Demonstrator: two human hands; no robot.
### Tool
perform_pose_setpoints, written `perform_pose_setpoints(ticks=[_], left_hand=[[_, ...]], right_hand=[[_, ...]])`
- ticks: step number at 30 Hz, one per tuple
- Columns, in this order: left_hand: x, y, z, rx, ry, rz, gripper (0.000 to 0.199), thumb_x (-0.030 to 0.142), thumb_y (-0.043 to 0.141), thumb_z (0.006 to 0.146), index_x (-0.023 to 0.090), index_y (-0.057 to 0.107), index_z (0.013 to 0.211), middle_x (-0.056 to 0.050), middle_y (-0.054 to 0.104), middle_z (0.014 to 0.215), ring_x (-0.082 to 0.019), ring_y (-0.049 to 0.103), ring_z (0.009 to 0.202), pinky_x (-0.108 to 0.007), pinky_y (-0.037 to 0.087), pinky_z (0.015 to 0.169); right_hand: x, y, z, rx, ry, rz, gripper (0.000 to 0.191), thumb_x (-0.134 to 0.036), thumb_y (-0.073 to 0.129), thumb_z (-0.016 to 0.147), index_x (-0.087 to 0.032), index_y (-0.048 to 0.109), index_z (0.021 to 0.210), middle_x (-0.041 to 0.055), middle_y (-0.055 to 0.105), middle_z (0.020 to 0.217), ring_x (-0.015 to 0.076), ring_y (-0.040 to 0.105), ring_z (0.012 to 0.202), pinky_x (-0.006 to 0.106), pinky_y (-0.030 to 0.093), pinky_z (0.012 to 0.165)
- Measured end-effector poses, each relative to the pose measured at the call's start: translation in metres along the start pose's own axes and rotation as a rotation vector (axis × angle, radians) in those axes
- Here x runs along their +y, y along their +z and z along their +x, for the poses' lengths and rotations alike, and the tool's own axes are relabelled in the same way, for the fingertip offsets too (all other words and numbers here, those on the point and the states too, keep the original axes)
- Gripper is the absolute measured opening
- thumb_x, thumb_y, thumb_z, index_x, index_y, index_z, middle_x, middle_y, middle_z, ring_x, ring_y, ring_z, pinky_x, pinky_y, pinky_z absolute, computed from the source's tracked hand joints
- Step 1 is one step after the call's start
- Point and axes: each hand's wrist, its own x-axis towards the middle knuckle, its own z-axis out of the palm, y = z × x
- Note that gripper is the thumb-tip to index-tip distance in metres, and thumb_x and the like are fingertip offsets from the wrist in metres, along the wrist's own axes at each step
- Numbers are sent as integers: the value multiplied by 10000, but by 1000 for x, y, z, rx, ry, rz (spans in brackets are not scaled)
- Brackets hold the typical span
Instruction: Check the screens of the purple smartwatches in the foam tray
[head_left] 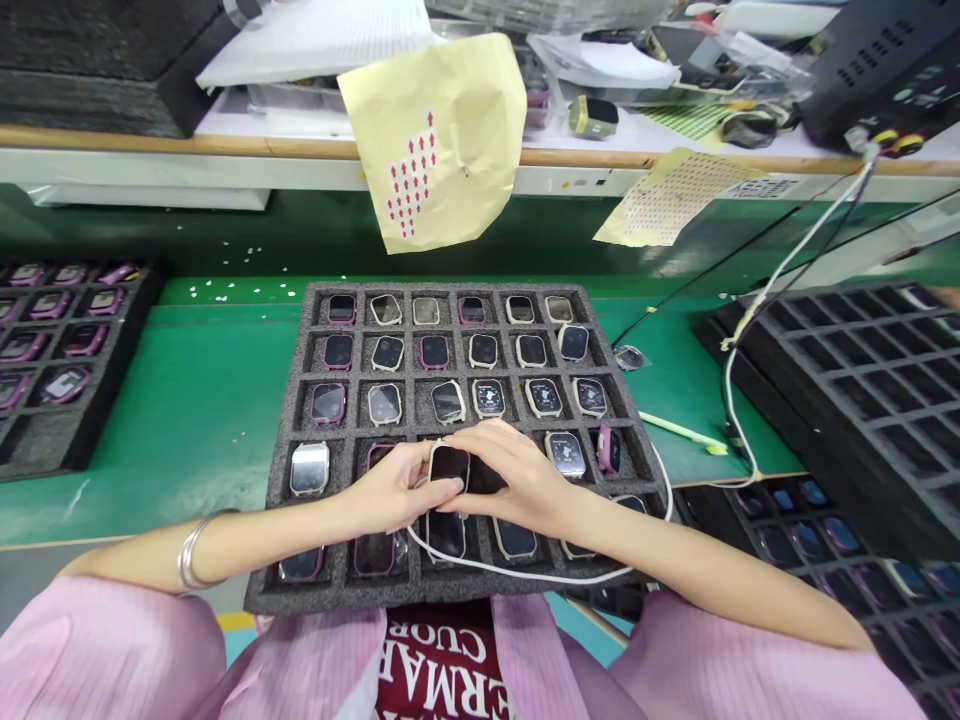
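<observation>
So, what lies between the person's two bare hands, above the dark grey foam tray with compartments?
In the head view, a pale-framed, dark-screened rectangular watch lies between the left hand and right hand; both touch it.

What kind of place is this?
Probably a watch workshop or factory: there's a dark grey foam tray of square watches, a black foam tray of purple-rimmed watches, and yellow paper with red arrow stickers.

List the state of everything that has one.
Left hand: closed on the held watch
Right hand: closed on the held watch
Held watch: screen dark
Foam tray: loaded with watches
Third-row, fourth-from-left watch: screen lit
Pink watch at right: on edge
White cable: curved, slack
Red-arrow sheet: hanging
</observation>
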Motion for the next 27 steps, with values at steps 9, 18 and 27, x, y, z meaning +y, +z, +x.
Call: perform_pose_setpoints(ticks=[9,18,27], left_hand=[[-5,-1,0,8,6,18,343,360,671,792,127,567,1021,99,438,486,-37,297,330,-201,220,340],[-10,-5,0,-13,3,2,374,435,618,824,122,532,1008,102,417,519,-31,316,292,-173,221,298],[-18,-5,3,0,190,60,246,290,623,836,115,602,1008,-25,612,857,-150,530,783,-271,425,742]], right_hand=[[-1,0,0,-6,36,46,502,-407,749,775,-158,561,1169,121,674,1036,252,636,965,429,519,862],[-8,2,4,36,-49,-77,460,-340,707,831,-126,523,1194,140,670,1015,255,635,930,422,522,812],[-6,0,1,7,-43,-66,433,-359,710,828,-112,536,1137,155,673,1017,256,645,912,433,512,824]])
